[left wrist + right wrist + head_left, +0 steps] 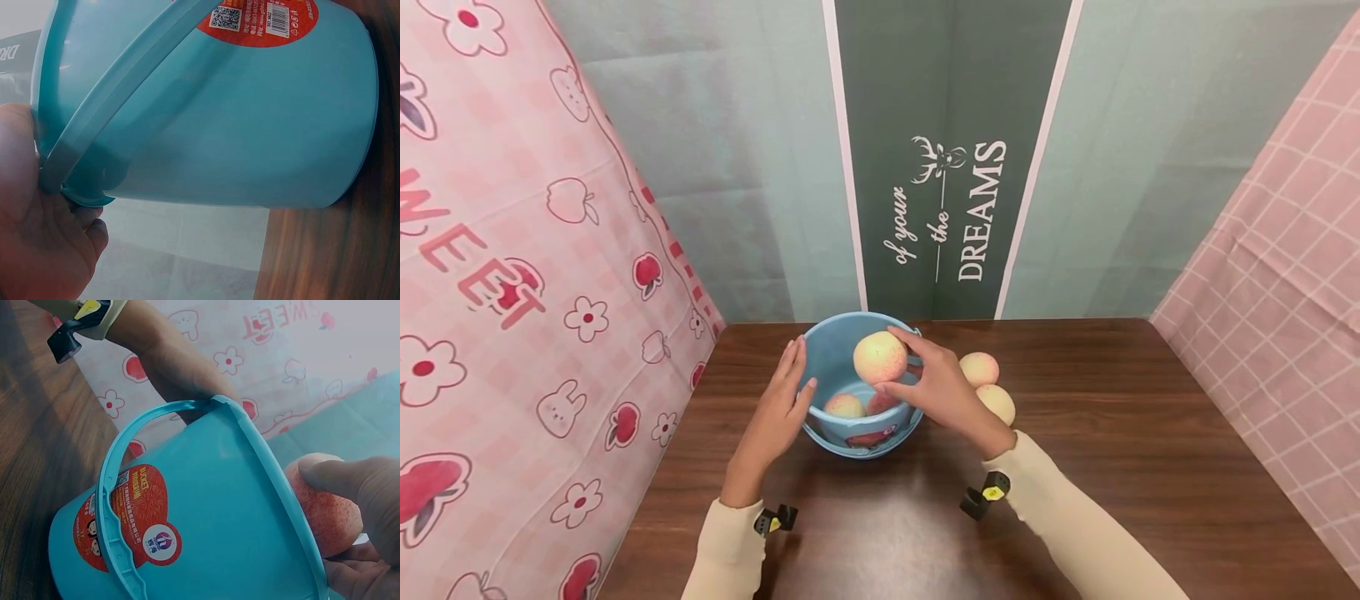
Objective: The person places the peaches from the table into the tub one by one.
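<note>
A light blue bucket [842, 333] with a handle [115, 487] stands upright on the brown table. My left hand [778, 408] holds its left rim, thumb at the rim and fingers along the outside; in the left wrist view, that hand [44, 244] is by the handle's joint. Above the bucket's opening, my right hand [943, 387] grips a pale yellow and pink peach [878, 358] between thumb and fingers. Inside lie a yellowish peach [845, 406] and a redder peach [882, 402], partly hidden by the front wall.
Two more peaches, one pinkish [980, 369] and one pale [996, 404], lie on the table [1090, 442] right of the bucket, partly behind my right hand and wrist. Printed cloths [760, 167] hang at the back and on both sides.
</note>
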The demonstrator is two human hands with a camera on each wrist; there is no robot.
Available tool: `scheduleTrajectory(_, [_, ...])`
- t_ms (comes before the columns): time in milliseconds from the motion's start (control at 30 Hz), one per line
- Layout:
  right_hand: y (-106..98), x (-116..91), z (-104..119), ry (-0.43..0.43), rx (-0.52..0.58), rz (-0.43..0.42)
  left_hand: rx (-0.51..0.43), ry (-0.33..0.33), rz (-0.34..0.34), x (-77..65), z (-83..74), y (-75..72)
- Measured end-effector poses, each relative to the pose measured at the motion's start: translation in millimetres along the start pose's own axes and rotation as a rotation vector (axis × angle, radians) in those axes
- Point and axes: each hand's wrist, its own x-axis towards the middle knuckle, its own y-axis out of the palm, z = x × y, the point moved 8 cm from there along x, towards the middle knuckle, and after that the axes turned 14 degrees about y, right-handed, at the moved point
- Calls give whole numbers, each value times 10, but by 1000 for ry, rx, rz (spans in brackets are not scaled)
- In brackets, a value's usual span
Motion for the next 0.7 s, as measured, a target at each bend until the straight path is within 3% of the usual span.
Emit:
scheduleTrajectory(333, [-11, 24, 17, 14, -30, 0, 1, -2, -4, 8, -9, 1])
scheduleTrajectory(700, [-20, 42, -20, -1, 107, 39, 6, 4, -15, 29, -11, -3])
